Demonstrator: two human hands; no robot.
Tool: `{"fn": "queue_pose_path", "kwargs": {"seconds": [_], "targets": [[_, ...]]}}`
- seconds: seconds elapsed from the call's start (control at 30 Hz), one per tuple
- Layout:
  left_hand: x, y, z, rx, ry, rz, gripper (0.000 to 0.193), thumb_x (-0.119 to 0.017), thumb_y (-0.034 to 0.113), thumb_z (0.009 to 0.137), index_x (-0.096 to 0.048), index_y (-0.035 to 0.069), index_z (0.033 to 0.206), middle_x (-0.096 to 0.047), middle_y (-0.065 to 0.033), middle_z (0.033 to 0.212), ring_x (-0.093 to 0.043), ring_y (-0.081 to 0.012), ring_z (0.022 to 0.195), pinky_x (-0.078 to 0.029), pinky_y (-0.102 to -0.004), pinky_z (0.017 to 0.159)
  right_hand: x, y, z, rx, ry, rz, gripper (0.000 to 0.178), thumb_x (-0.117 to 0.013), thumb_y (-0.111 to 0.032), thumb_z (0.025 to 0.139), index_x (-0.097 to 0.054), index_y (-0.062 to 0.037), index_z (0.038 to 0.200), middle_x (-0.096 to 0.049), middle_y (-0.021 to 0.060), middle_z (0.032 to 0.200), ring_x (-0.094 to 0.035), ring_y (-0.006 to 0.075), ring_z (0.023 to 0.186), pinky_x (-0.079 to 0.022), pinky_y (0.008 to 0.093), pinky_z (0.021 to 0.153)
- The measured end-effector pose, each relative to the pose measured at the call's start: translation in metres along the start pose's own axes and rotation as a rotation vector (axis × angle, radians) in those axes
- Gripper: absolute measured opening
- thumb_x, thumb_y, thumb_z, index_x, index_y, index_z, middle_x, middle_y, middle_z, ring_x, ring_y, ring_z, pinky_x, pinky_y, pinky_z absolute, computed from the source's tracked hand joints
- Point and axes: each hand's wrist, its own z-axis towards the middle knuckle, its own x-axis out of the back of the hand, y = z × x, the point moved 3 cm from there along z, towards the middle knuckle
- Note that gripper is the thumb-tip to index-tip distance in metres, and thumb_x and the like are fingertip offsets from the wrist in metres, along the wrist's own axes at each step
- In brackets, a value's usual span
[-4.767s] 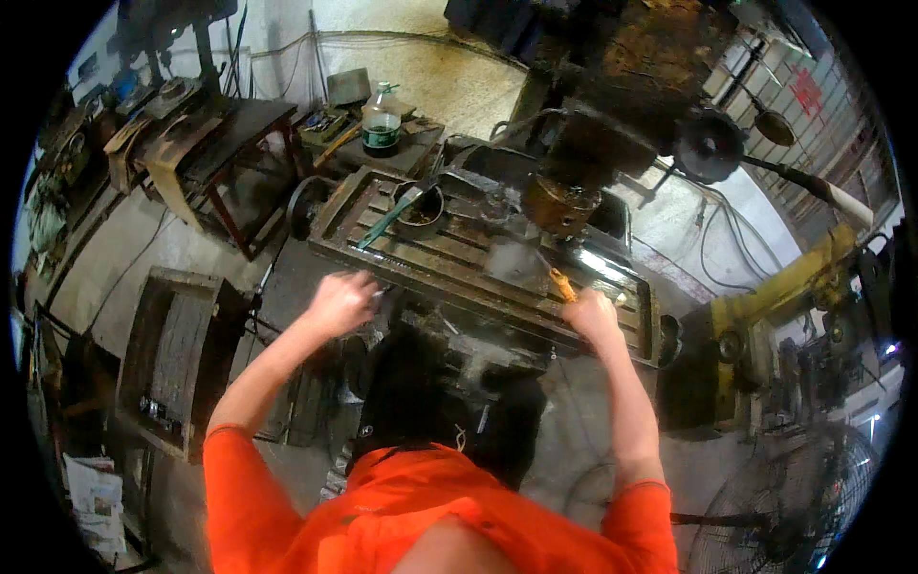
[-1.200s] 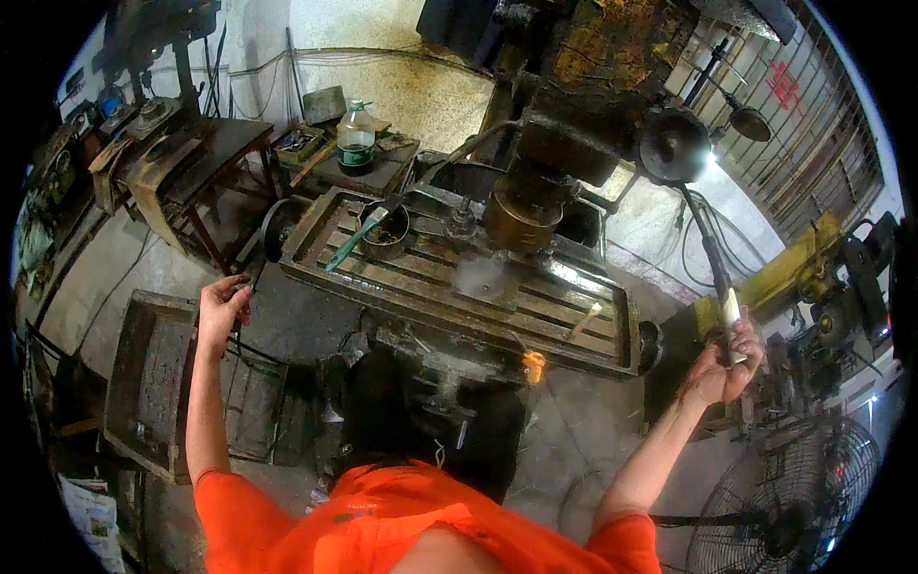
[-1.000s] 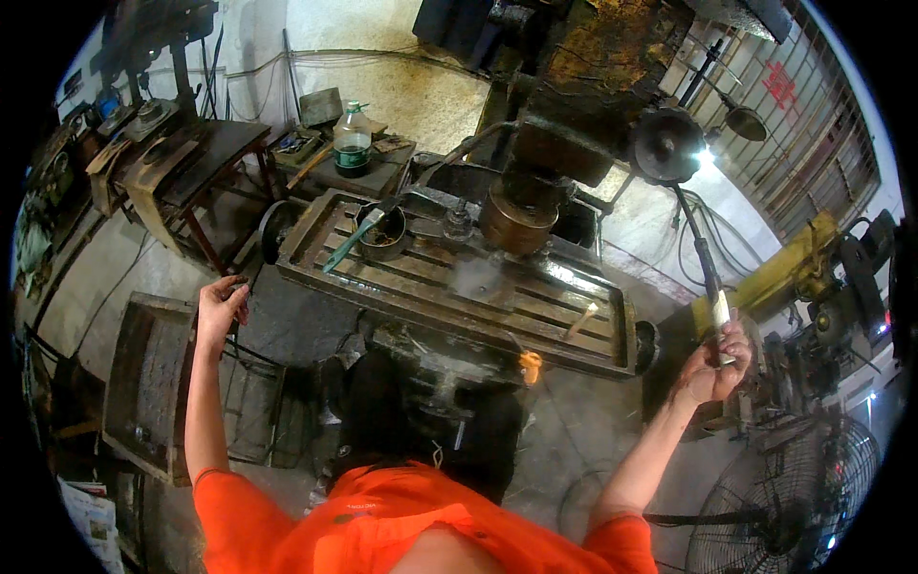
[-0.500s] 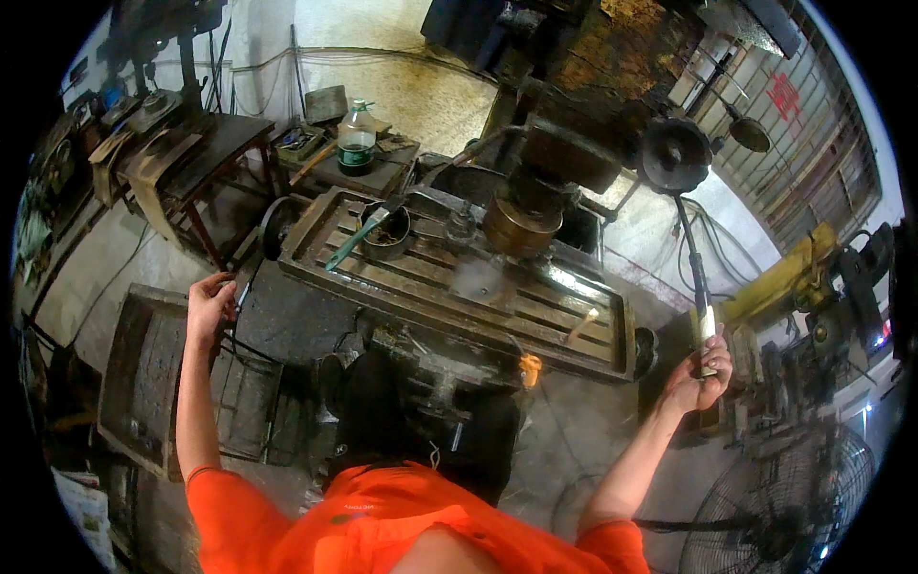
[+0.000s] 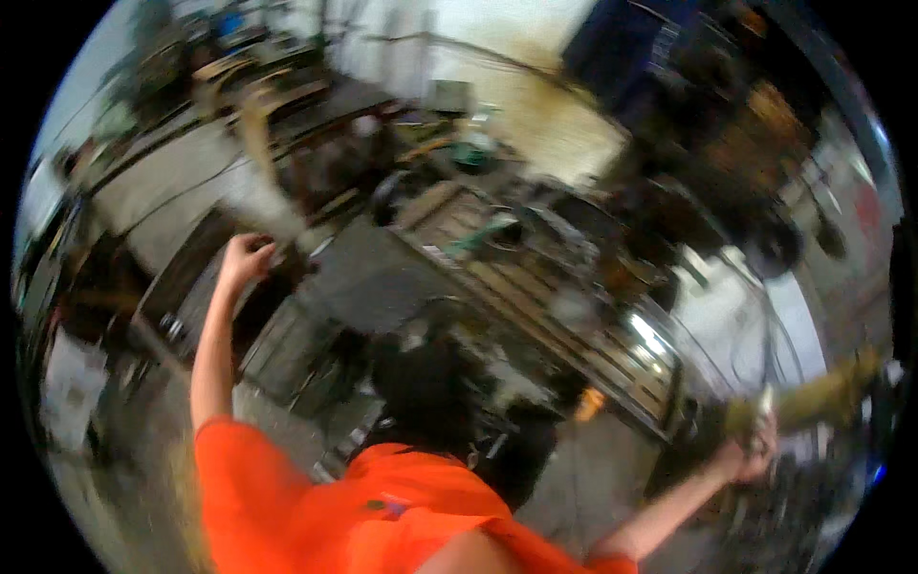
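Observation:
The view is smeared by motion. My left hand (image 5: pixel 251 258) is raised at the left, in front of dark trays, its fingers curled in; anything inside them is hidden. At the far right my right hand (image 5: pixel 754 454) is closed around a short white stick-like object (image 5: pixel 766 404), whose kind is too blurred to tell. Between my hands, beyond my legs, lies a slotted metal machine table (image 5: pixel 564 320). On it sits a small round pot (image 5: pixel 505 230) with a green-handled brush (image 5: pixel 469 242) leaning across its rim.
A dark machine head (image 5: pixel 736 143) looms over the table's far side. Past the table stands a green-and-clear bottle (image 5: pixel 472 143). A yellow beam (image 5: pixel 813 394) runs beside my right hand, and an orange object (image 5: pixel 590 404) hangs at the table's near edge.
The whole view has swung, so the machine table sits further right and more tilted. My right hand has moved lower in view, away from the lamp stem. My left hand stays raised.

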Motion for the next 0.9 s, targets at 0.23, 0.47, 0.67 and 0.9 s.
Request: {"fn": "queue_pose_path", "kwargs": {"seconds": [0.23,0.47,0.67,0.9], "targets": [[0.14,-0.094,-0.031,0.259,0.316,0.271,0.044,-0.067,0.015,0.073,-0.056,-0.007,0.109,-0.064,-0.0145,0.081,-0.061,-0.0157,0.06,-0.05,-0.0307,0.052,-0.052,-0.057,0.027,0.347,0.097,-0.29,0.031,-0.048,-0.027,0.089,-0.059,0.0007,0.079,-0.059,0.0142,0.078,-0.058,0.0254,0.067,-0.048,0.036,0.066],[0.209,-0.191,-0.057,0.565,0.344,0.619,0.051,-0.07,0.019,0.065,-0.056,0.005,0.112,-0.061,-0.0175,0.104,-0.057,-0.0279,0.101,-0.046,-0.0372,0.085,0.104,0.048,0.05,0.348,0.267,-1.162,0.033,-0.045,-0.034,0.089,-0.058,-0.0031,0.088,-0.057,0.0081,0.091,-0.056,0.0216,0.08,-0.048,0.034,0.072],[0.178,-0.182,-0.037,0.494,0.117,1.202,0.025,-0.063,0.012,0.068,-0.061,0.008,0.093,-0.063,-0.0112,0.1,-0.06,-0.0285,0.094,-0.05,-0.0385,0.077,0.02,-0.016,0.056,0.276,0.166,-0.724,0.033,-0.042,-0.03,0.088,-0.056,-0.0016,0.099,-0.053,0.0105,0.105,-0.052,0.0225,0.093,-0.044,0.0347,0.081],[0.169,-0.211,-0.021,0.427,0.077,1.228,0.021,-0.055,0.01,0.076,-0.061,0.011,0.096,-0.061,-0.0109,0.103,-0.059,-0.0285,0.094,-0.05,-0.0395,0.076,0.066,-0.019,0.086,-0.003,0.023,-0.824,0.039,-0.04,-0.027,0.088,-0.052,0.0001,0.112,-0.05,0.0133,0.121,-0.048,0.0236,0.109,-0.04,0.0355,0.091]]}}
